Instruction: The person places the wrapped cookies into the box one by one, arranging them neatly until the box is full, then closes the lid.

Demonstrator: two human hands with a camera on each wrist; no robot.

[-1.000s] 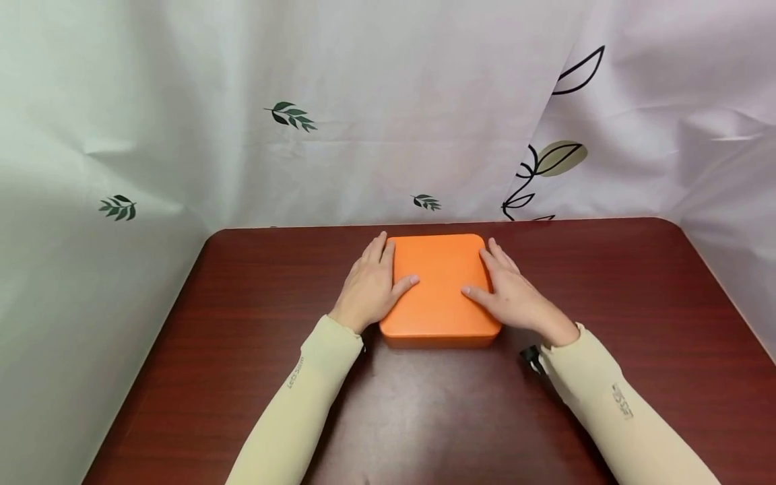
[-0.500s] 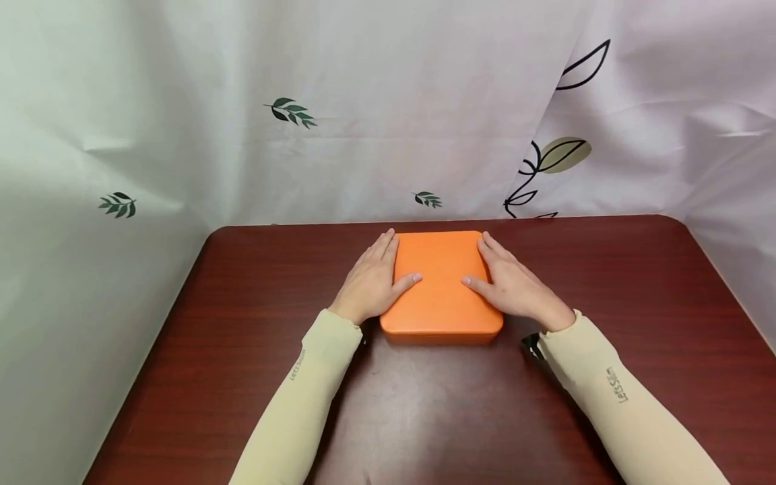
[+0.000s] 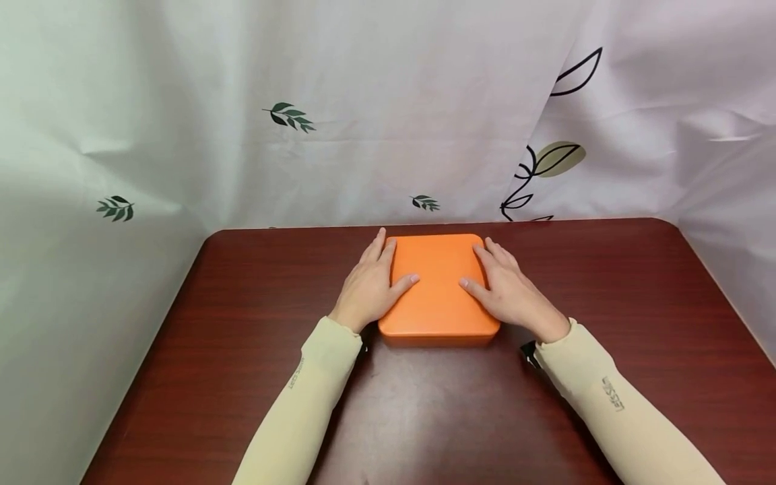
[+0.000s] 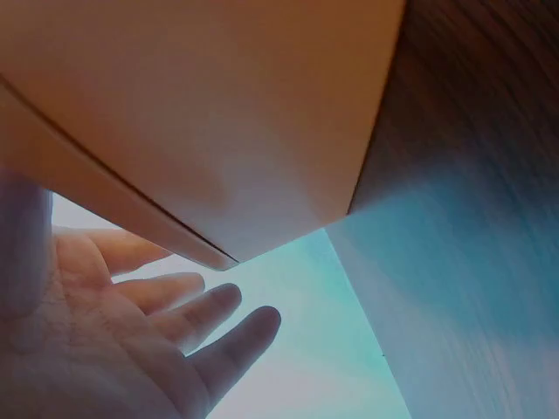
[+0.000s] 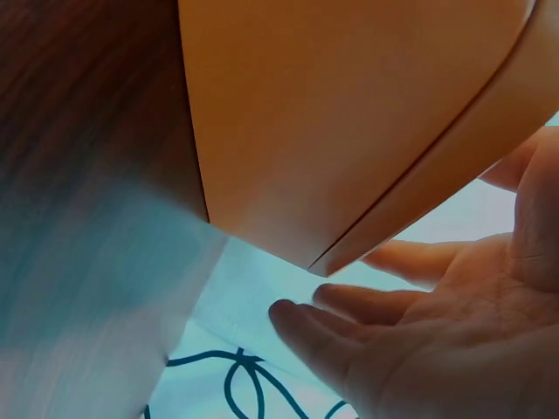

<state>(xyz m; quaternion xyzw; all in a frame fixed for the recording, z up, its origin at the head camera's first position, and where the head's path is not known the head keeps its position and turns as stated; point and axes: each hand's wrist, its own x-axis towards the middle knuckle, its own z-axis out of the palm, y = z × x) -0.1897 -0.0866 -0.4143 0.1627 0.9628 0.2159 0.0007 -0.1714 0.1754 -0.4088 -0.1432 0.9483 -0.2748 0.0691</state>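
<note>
A square orange box [image 3: 442,303] with rounded corners rests on the dark red wooden table, its lid on. In both wrist views a thin seam runs between lid and body. My left hand [image 3: 370,286] lies along the left edge, thumb on the lid top and the other fingers stretched out toward the far side. On the opposite edge my right hand [image 3: 512,289] mirrors it, its thumb [image 3: 473,288] also on the lid. Seen from the wrists, the extended fingers of the left hand [image 4: 131,323] and right hand [image 5: 419,332] are spread below the lid corners in the picture.
The table [image 3: 254,303] has rounded far corners, with a white leaf-printed curtain [image 3: 388,121] hanging behind and at both sides. A small black object [image 3: 529,351] shows under the right wrist. Dark curling lines [image 5: 249,371] appear on the curtain in the right wrist view.
Both hands stay at the sides of the box. Their fingers lay closer together half a second ago and are a little more spread now. The head view has tilted slightly; the lid remains in place.
</note>
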